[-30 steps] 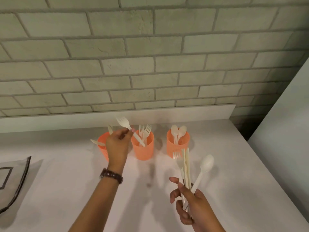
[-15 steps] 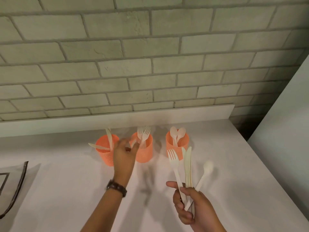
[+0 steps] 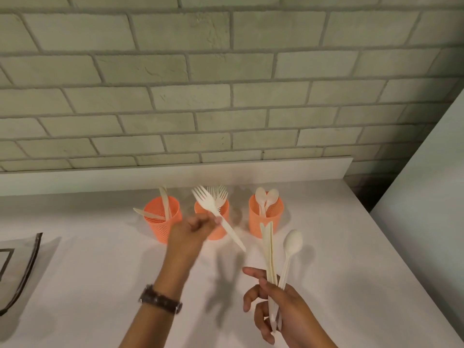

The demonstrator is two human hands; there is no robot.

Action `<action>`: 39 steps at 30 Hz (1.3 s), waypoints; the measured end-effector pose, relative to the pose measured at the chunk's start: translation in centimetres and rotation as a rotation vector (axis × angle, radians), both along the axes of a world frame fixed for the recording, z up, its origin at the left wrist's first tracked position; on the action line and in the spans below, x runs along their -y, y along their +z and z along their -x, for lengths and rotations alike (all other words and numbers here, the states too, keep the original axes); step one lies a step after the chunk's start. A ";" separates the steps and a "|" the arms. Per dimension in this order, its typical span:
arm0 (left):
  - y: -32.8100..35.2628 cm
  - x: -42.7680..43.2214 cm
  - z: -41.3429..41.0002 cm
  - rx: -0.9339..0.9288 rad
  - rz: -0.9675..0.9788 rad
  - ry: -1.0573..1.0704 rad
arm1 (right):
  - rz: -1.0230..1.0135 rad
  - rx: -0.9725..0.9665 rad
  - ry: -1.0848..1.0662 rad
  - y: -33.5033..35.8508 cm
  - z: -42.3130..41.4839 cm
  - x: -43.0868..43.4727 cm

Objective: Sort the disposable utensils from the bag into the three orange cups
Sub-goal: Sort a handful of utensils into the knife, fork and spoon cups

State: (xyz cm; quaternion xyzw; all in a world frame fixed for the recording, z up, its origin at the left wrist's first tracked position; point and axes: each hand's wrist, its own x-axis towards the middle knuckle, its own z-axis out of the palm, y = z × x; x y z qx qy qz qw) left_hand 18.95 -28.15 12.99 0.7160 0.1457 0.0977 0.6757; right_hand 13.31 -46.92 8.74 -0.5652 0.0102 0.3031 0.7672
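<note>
left hand (image 3: pixel 187 231) pinching fork (image 3: pixel 215 214), tines up-left, right hand (image 3: pixel 283 310) gripping upright knives (image 3: pixel 268 252) and spoon (image 3: pixel 291 247)

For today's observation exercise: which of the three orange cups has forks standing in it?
The middle cup, partly behind the left hand, has fork tines above its rim. The left cup holds knives, the right cup spoons.

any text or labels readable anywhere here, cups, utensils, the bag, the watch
None can be read.
Three orange cups: plain mesh, no print.
Fork in the left hand and the other utensils: no markings visible.
Bag: a dark outlined shape, no letters legible.
Watch: face not visible.
</note>
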 end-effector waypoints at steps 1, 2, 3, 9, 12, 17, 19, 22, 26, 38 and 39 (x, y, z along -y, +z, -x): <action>0.3 -1.0 -1.1 0.039 -0.018 0.084 | 0.087 0.029 0.001 0.0 0.0 0.0; 0.6 -1.9 -2.2 0.073 -0.046 0.164 | 0.162 0.056 0.000 0.0 0.1 0.0; 0.7 -2.6 -3.2 0.101 -0.073 0.235 | 0.218 0.075 -0.009 -0.1 0.1 -0.1; -1.4 -4.7 -8.3 0.088 -0.291 0.317 | 0.307 0.068 -0.064 -0.7 0.3 -0.1; -3.2 -4.3 -9.3 -0.023 -0.408 0.193 | 0.326 0.036 -0.104 -0.6 0.4 -0.1; -4.2 -2.7 -7.3 -0.086 -0.492 0.091 | 0.412 0.051 -0.193 -0.2 -0.2 0.2; -4.1 -1.1 -5.2 -0.054 -0.427 0.042 | 0.434 0.090 -0.224 0.0 -0.4 0.4; -3.6 1.8 -1.1 -0.123 -0.154 -0.179 | 0.410 0.101 -0.232 0.6 -0.4 0.4; -3.9 4.5 3.1 -0.215 0.028 -0.429 | 0.338 0.061 -0.208 1.2 -0.1 -0.1; -3.0 5.7 5.8 -0.202 0.239 -0.512 | 0.077 -0.063 -0.101 1.9 1.3 -0.7; -2.9 5.6 5.9 -0.199 0.243 -0.483 | 0.068 -0.043 -0.117 1.8 1.2 -0.8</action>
